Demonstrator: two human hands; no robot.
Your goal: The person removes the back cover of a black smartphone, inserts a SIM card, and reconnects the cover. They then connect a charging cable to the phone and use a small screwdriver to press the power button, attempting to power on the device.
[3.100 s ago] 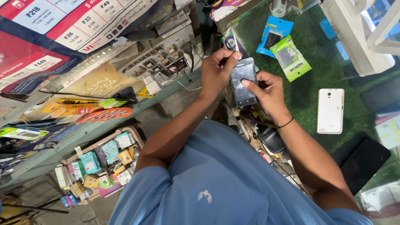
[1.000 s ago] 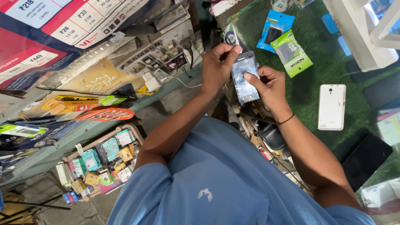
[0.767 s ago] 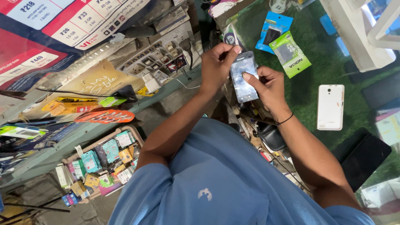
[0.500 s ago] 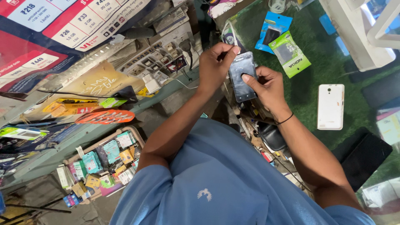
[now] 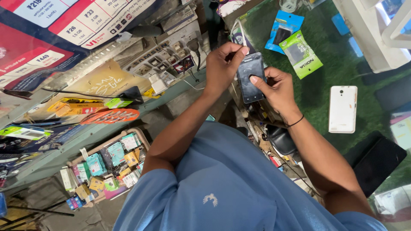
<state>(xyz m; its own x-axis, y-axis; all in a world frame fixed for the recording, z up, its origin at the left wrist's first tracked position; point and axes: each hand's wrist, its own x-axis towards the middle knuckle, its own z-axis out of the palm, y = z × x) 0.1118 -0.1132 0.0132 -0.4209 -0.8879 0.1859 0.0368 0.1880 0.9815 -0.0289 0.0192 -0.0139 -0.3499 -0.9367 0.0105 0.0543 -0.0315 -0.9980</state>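
Green-covered desk (image 5: 325, 72) of a cluttered repair stall, viewed from above. Item: dark smartphone (image 5: 251, 78), held above the desk's near edge, long axis running away from the body, screen up. Left hand (image 5: 222, 68) closed on its top end, fingers curled over the upper corner; right hand (image 5: 276, 87) clasps the lower right side, thumb on the glass (both grips equally near). Nearby: white phone (image 5: 342, 109) face down, green accessory packet (image 5: 300, 53), blue packet (image 5: 282, 31). Nothing intervenes.
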